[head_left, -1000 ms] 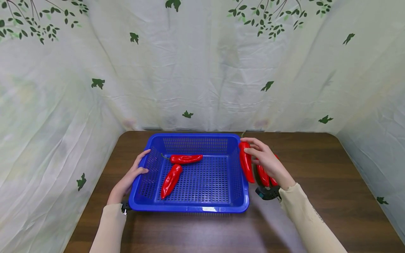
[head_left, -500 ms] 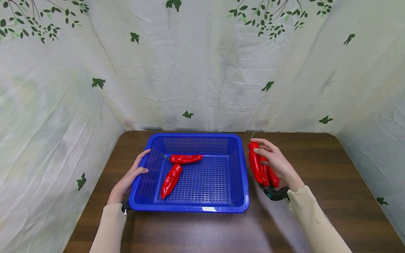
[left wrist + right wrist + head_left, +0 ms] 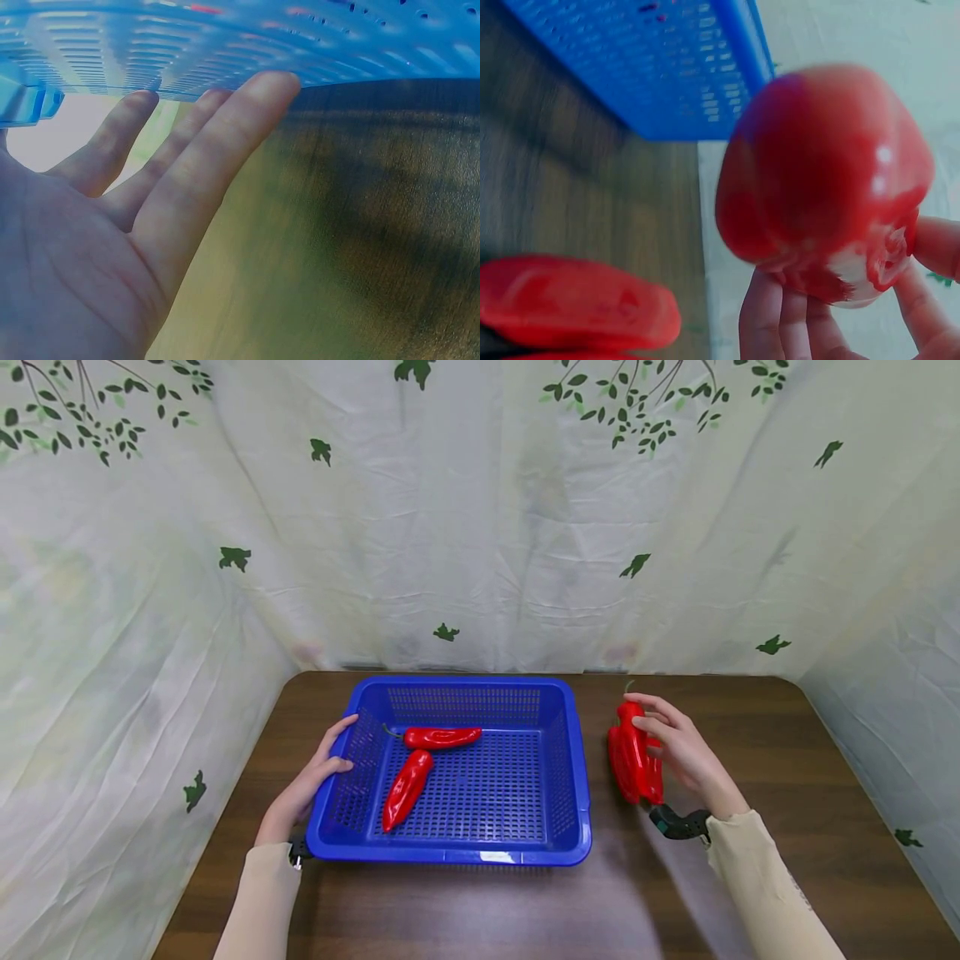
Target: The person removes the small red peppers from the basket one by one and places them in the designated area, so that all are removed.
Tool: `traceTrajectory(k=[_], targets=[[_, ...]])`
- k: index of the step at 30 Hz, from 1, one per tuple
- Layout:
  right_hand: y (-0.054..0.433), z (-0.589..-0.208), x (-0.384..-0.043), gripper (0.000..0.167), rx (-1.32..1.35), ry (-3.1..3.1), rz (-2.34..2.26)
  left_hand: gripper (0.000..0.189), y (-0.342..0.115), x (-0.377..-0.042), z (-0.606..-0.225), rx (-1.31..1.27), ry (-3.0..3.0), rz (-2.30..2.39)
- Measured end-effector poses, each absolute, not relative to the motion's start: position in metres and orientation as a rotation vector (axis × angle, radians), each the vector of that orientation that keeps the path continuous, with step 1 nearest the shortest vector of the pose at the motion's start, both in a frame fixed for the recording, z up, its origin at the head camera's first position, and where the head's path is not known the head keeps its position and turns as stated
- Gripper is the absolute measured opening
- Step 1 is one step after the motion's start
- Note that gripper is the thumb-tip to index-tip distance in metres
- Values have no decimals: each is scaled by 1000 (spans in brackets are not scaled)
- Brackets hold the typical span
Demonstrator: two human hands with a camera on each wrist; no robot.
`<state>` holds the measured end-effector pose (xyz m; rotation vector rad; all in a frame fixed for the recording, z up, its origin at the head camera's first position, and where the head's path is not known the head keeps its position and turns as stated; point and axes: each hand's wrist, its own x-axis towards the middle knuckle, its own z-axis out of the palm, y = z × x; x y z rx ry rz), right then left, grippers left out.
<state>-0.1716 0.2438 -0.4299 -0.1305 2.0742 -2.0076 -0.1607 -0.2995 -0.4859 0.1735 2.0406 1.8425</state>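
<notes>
A blue plastic basket (image 3: 480, 853) stands on the table. Two red chili peppers lie inside: one sideways (image 3: 442, 737), one slanting (image 3: 407, 792). At the basket's left rim, my left hand (image 3: 303, 785) grips with thumb and index finger over the edge; the left wrist view shows other fingers (image 3: 187, 172) along the outer wall. Right of the basket, my right hand (image 3: 686, 747) holds a red pepper (image 3: 636, 747) by its stem end. It hangs above other red peppers (image 3: 577, 304) on the table, partly hidden behind it.
The brown wooden table (image 3: 780, 760) extends to the right of the peppers and in front of the basket. A pale cloth (image 3: 480, 543) printed with green leaves hangs behind and along both sides.
My right hand has carried the pepper rightward, away from the basket's right rim and over the other peppers. My left hand and the basket stay in place.
</notes>
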Motion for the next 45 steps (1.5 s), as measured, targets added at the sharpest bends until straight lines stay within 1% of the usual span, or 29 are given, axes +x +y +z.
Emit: traceTrajectory(k=[6,14,19,25,29,36,45], targets=[[259,-437,-167,44,-128,2068,-2033,68,-298,-160,-484,165,2020,1853],[277,-449,-163,39,-127,2060,-2082,69,-297,-160,-485,185,2015,1877],[285,-454,-161,43,-100,2090,-2079,69,-298,-161,-487,196,1994,1893],[293,-458,-161,40,-58,2104,-2074,68,-298,-161,-488,196,1988,1892],[298,-460,-161,43,-38,2109,-2071,68,-298,-160,-487,190,1991,1888],[309,-466,-160,34,-22,2084,-2112,67,-299,-160,-485,195,1989,1889],[321,-482,-165,34,10,2071,-2119,67,-298,-161,-485,204,1994,1888]])
